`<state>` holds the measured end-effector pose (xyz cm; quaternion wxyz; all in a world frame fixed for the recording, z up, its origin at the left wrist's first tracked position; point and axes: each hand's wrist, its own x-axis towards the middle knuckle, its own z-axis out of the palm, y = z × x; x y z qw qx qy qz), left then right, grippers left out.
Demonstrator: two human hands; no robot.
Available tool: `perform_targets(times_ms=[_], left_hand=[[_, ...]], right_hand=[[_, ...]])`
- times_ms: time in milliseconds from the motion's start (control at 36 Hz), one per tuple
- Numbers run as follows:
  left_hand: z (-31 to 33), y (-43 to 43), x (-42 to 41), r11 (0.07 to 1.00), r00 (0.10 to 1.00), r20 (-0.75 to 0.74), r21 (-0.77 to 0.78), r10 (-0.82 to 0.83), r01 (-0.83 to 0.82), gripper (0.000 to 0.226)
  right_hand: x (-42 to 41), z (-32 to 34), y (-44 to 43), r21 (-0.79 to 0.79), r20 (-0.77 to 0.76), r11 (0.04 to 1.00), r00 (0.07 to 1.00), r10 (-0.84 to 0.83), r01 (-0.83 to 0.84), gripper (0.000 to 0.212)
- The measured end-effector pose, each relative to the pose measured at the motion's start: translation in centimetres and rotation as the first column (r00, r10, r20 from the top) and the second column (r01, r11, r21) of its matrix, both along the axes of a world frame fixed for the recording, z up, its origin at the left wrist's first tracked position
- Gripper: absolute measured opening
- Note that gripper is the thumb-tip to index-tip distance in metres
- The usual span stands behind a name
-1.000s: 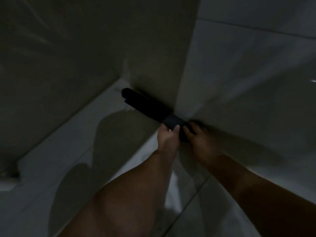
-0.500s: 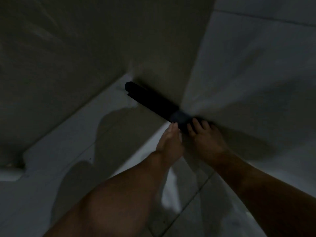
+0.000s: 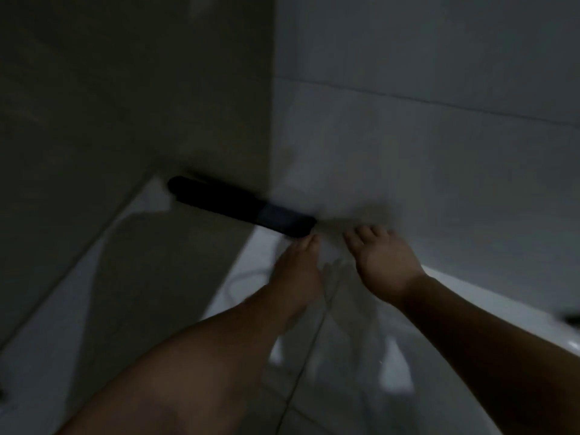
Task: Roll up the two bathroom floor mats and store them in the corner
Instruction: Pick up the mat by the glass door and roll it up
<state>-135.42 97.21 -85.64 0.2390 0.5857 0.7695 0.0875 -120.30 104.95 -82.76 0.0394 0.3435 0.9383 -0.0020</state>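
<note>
Head view: I see the rolled mat (image 3: 241,210) lying along the wall base just beyond my left hand (image 3: 298,271); right hand (image 3: 384,262) beside it, both released, fingers loose.

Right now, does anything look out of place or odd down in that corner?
Nothing stands out. The dark rolled mat lies flat along the foot of the wall, one end at the corner. The left hand and right hand are open just beside it. The picture is too dim and blurred to show a second mat.
</note>
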Motion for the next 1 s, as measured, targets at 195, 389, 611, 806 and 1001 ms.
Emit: perform_targets(times_ms=[195,389,611,806,1001], left_hand=[[1.2,0.6,9.3,0.950,0.955,-0.007,0.105,-0.295,0.294,0.059],[4.1,-0.6,20.7,0.801,0.829,-0.024,0.245,-0.559,0.547,0.056],[9.5,-2.7,31.5,0.590,0.638,-0.130,0.278,-0.759,0.758,0.055],[13.8,-4.6,40.6,0.460,0.511,-0.272,0.232,-0.816,0.857,0.063],[17.3,-6.5,50.3,0.464,0.447,-0.375,0.049,-0.812,0.884,0.068]], right_hand=[[11.4,3.5,-4.5,0.042,0.079,0.949,0.946,-0.314,0.312,0.041],[24.8,7.1,-10.0,0.230,0.188,0.868,0.855,-0.483,0.440,0.036],[37.7,10.5,-15.4,0.240,0.188,0.790,0.772,-0.608,0.564,0.040],[47.6,12.9,-17.6,0.248,0.163,0.733,0.719,-0.676,0.633,0.051],[56.9,13.1,-18.4,0.082,-0.004,0.612,0.614,-0.789,0.787,0.061]])
